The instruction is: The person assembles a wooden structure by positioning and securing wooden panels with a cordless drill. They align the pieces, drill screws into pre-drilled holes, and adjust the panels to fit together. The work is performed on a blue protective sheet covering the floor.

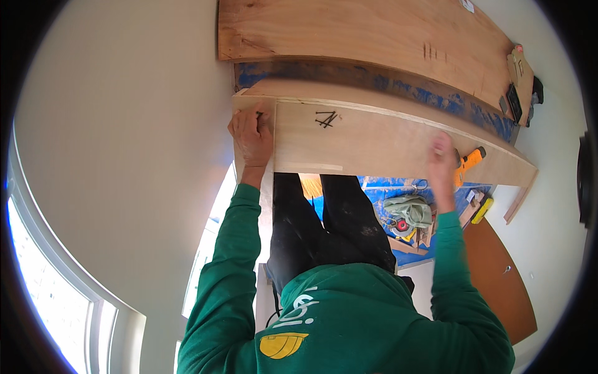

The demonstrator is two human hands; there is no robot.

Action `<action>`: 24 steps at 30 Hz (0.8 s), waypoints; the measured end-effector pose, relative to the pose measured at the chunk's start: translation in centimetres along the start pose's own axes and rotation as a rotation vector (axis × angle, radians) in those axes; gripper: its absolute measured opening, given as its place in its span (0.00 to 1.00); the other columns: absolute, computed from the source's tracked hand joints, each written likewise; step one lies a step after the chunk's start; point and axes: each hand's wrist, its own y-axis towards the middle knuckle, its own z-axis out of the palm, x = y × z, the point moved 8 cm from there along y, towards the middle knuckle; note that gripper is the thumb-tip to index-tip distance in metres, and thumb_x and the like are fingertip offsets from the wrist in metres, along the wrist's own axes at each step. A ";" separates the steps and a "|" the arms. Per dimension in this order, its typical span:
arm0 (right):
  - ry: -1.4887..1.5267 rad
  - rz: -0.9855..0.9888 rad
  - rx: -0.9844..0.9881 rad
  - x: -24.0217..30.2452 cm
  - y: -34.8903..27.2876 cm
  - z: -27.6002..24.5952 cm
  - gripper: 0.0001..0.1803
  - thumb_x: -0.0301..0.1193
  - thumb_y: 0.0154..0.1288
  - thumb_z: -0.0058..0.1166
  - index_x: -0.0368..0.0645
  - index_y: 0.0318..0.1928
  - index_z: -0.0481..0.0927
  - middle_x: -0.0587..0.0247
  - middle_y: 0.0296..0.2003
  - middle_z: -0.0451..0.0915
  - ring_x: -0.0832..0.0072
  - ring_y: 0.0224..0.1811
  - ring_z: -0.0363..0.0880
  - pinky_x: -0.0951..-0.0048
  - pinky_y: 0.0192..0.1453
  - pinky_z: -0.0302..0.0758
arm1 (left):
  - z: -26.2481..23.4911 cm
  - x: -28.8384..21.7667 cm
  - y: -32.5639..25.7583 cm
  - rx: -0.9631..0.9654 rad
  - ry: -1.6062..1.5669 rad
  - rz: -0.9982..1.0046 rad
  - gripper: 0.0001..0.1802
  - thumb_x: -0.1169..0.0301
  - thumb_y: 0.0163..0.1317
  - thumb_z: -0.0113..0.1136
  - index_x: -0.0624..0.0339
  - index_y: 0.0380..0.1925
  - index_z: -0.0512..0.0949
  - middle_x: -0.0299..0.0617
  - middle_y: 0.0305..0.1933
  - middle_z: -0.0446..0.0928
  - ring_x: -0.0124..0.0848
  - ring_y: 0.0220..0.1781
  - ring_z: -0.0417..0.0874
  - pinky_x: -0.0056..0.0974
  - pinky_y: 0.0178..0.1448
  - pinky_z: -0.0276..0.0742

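Observation:
My left hand (252,140) rests on the left end of a long wooden plank (374,140), fingers curled together. At its fingertips shows a small dark piece that looks like a screw, mostly covered by the fingers. A little to the right, several dark screws (325,119) lie loose in a pile on the plank. Over the plank's right part, my right hand (442,159) is smeared by motion, so its fingers cannot be read. Just beside it is an orange and black power tool (471,163), partly hidden; whether the hand touches it I cannot tell.
Beyond the plank lies a wide wooden panel (367,31), with a blue dusty strip (436,93) between. Below, a blue-covered floor (408,254) holds a grey-green cloth (411,209), a circular saw (400,228) and wood offcuts. A wall (131,124) stands close on the left.

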 end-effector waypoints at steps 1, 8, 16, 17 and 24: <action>-0.189 0.088 -0.020 -5.7 -0.1 -3.1 0.33 0.22 0.75 0.64 0.43 0.78 0.73 0.48 0.64 0.84 0.55 0.67 0.84 0.57 0.70 0.83 | -0.1 0.1 -0.1 -0.023 -0.039 -0.016 0.12 0.72 0.76 0.68 0.52 0.56 0.88 0.39 0.48 0.86 0.46 0.57 0.83 0.54 0.78 0.68; -0.741 -0.007 0.278 -24.0 0.2 -7.6 0.48 0.19 0.69 0.65 0.48 0.86 0.62 0.49 0.80 0.68 0.45 0.77 0.73 0.41 0.79 0.76 | -0.5 0.5 -0.5 -0.144 -0.103 -0.046 0.08 0.71 0.74 0.75 0.51 0.50 0.87 0.36 0.49 0.87 0.41 0.57 0.83 0.47 0.71 0.76; -0.955 -0.342 0.386 -25.4 3.0 -7.0 0.41 0.17 0.65 0.65 0.46 0.78 0.70 0.59 0.75 0.72 0.54 0.80 0.70 0.38 0.84 0.65 | -0.5 0.2 0.5 -0.178 -0.180 -0.029 0.07 0.74 0.70 0.79 0.53 0.44 0.90 0.35 0.46 0.91 0.36 0.55 0.87 0.43 0.60 0.82; -0.998 -0.340 0.406 -26.0 3.3 -7.0 0.40 0.17 0.66 0.64 0.46 0.77 0.71 0.59 0.73 0.73 0.55 0.80 0.70 0.38 0.85 0.64 | -0.5 0.2 0.6 -0.170 -0.164 -0.030 0.07 0.75 0.69 0.79 0.53 0.44 0.90 0.35 0.47 0.91 0.36 0.54 0.87 0.43 0.58 0.82; -1.055 -0.515 0.620 -26.2 4.8 -6.8 0.33 0.18 0.64 0.66 0.44 0.70 0.75 0.56 0.63 0.76 0.56 0.76 0.74 0.40 0.88 0.61 | -0.8 -0.4 0.6 -0.168 -0.047 -0.010 0.06 0.71 0.71 0.76 0.48 0.46 0.92 0.32 0.43 0.87 0.36 0.50 0.85 0.43 0.63 0.75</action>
